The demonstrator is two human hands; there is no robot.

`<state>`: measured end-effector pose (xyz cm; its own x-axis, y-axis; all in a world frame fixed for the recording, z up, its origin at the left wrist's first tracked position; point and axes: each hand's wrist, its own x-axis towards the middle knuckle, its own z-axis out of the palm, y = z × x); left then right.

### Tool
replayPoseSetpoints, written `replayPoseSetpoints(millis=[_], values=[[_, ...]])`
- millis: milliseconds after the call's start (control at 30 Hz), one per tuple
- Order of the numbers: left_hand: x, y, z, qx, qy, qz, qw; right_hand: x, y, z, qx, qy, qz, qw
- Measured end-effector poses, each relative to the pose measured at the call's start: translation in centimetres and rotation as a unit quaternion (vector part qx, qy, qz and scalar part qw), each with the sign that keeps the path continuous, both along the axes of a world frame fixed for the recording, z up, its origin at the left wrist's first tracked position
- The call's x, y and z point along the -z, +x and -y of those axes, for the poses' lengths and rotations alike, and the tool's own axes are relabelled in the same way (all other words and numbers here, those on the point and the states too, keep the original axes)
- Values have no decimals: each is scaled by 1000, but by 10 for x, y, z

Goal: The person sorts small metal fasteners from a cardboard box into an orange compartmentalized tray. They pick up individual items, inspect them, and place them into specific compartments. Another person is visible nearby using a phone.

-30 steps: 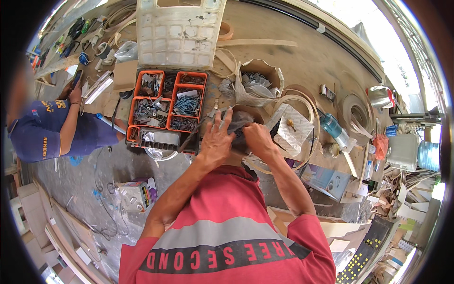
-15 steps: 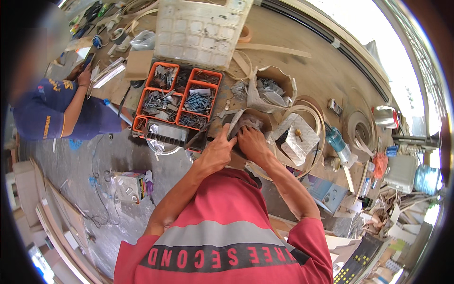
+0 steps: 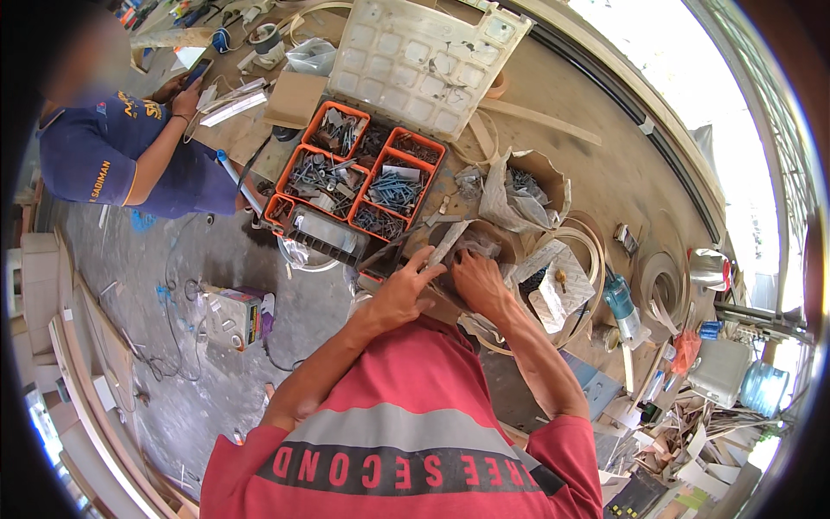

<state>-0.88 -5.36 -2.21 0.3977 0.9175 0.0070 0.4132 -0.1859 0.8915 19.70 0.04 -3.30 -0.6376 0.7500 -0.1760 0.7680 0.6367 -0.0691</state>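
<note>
My left hand [image 3: 399, 292] grips the near rim of a small brown cardboard box [image 3: 494, 240] on the cluttered workbench, with its fingers hooked over the edge beside a raised flap [image 3: 448, 243]. Reaching into the same box from the right, my right hand [image 3: 477, 278] has its fingertips hidden among the contents. Just behind and to the left of the box is an orange compartment case [image 3: 363, 177] full of screws and fittings, its white lid [image 3: 428, 60] standing open.
A torn paper bag of screws [image 3: 519, 186] lies behind the box. To the right are a blue trimmer tool [image 3: 621, 303] and coils of edge banding [image 3: 661, 278]. Another person in a blue shirt [image 3: 130, 156] bends over the bench's left end. A white canister [image 3: 235, 316] sits on the floor.
The view has swung, so the bench sits higher and further right. Both hands stay at the cardboard box, and the right hand has gone deeper into it.
</note>
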Motion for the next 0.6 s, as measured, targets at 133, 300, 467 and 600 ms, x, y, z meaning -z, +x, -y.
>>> replayPoseSetpoints(millis=[133,300,467,600], values=[[21,11,-1,-40,20,-22,999,-10,-8,-14,-19,-71,35,997],[22,19,-2,-55,49,-54,996,-22,-3,-27,-30,-115,18,993],[30,24,-4,-86,96,-61,990,-5,1,-22,-4,-78,13,997],[24,23,-3,-85,94,-86,988,-12,-6,-24,-13,-91,21,996]])
